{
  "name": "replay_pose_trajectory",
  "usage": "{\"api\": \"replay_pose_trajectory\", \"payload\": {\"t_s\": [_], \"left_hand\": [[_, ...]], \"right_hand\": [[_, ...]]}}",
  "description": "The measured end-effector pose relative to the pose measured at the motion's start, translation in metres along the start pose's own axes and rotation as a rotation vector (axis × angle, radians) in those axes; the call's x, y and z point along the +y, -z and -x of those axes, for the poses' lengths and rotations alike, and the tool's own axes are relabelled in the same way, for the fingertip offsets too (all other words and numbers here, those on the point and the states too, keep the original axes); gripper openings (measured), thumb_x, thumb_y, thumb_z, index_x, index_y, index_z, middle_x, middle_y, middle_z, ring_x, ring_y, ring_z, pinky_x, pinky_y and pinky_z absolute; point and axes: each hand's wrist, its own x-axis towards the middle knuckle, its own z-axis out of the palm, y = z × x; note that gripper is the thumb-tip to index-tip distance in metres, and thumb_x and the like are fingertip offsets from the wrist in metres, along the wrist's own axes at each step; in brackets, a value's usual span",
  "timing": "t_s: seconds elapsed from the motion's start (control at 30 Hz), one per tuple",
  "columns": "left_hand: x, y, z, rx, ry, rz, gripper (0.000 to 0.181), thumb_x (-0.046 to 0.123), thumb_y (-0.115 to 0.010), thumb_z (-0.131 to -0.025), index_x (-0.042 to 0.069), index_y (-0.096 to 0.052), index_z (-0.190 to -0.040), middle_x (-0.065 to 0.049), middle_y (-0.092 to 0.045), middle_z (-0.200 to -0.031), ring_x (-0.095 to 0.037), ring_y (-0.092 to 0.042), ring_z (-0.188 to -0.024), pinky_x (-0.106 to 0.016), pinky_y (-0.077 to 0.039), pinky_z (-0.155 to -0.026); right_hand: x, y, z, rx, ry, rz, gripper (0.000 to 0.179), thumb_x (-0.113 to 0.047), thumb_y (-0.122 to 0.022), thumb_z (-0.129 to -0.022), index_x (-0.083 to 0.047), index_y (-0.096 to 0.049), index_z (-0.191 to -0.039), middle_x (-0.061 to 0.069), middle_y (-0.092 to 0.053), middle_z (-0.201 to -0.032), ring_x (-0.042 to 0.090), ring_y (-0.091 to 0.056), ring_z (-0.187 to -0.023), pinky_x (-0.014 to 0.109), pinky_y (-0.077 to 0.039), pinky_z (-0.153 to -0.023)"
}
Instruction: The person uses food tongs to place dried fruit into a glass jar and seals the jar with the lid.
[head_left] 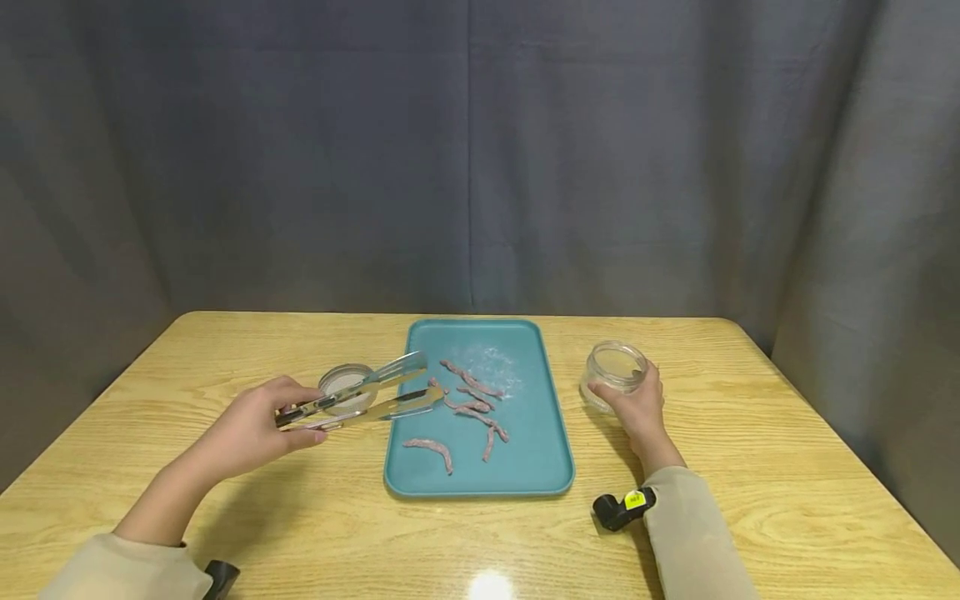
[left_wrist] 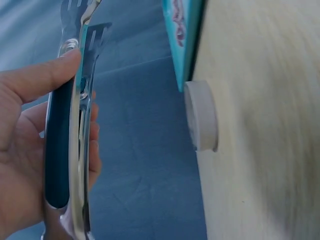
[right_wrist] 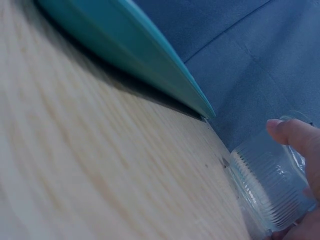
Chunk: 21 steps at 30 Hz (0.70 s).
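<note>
Three vessels lie in a row on a wooden table [head_left: 787,433]. Left of the teal tray [head_left: 517,477] sits a shallow round lid-like piece [left_wrist: 204,117], its inside pale; whether that paleness is contents I cannot tell. The tray itself is a rounded rectangle holding pinkish, meat-like strips [head_left: 476,414] and a dusting of white powder [head_left: 487,367] toward its far right. Just right of the tray is a clear, ribbed glass jar [right_wrist: 270,182], mouth uncovered — what may lie at its bottom is hard to make out.

The strips look thin, knobbly and whitish on the surface. One curved strip lies alone at the tray's near left; the others cluster and overlap around its middle.

To the tray's left, the left hand [head_left: 258,425] grips metal tongs [left_wrist: 60,135] between thumb and curled fingers. Their dark-inlaid arms stand spread apart, slotted tips over the tray's left edge — partly blocking the head view of the lid-like piece. To the tray's right, the right hand [head_left: 642,414] wraps partly open around the jar, thumb on the tray-facing side.

Beyond the tray hangs a grey curtain [head_left: 300,167].
</note>
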Motion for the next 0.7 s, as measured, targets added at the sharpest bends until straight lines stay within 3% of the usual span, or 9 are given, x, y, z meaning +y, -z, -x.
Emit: {"api": "replay_pose_trajectory", "payload": {"t_s": [0.2,0.47,0.7], "left_hand": [[-0.009,-0.009,-0.002,-0.052,-0.023,-0.043,0.041,0.016,-0.072,-0.069,-0.001,-0.060,-0.105,-0.002,-0.053,-0.088,-0.017,-0.045,-0.070,-0.030,-0.036,-0.056],[-0.013,-0.021,-0.005,-0.067,-0.092,-0.137,0.039,0.014,-0.073,-0.066,0.005,-0.064,-0.102,-0.001,-0.056,-0.089,-0.015,-0.049,-0.072,-0.030,-0.038,-0.058],[-0.012,-0.026,-0.005,-0.082,-0.080,-0.191,0.036,0.014,-0.074,-0.065,0.004,-0.065,-0.098,-0.003,-0.057,-0.092,-0.020,-0.053,-0.079,-0.034,-0.042,-0.062]], "right_hand": [[-0.001,0.001,0.000,-0.007,-0.003,-0.004,0.094,-0.021,-0.071,-0.070,-0.006,-0.007,-0.137,0.021,-0.016,-0.133,0.037,-0.015,-0.121,0.048,-0.017,-0.095],[0.000,0.001,0.000,0.001,0.005,0.000,0.093,-0.020,-0.071,-0.070,-0.006,-0.007,-0.137,0.021,-0.017,-0.133,0.037,-0.015,-0.120,0.048,-0.017,-0.095],[0.001,0.001,-0.001,-0.002,0.006,-0.002,0.094,-0.020,-0.071,-0.070,-0.006,-0.007,-0.137,0.021,-0.018,-0.133,0.037,-0.016,-0.121,0.048,-0.017,-0.095]]}}
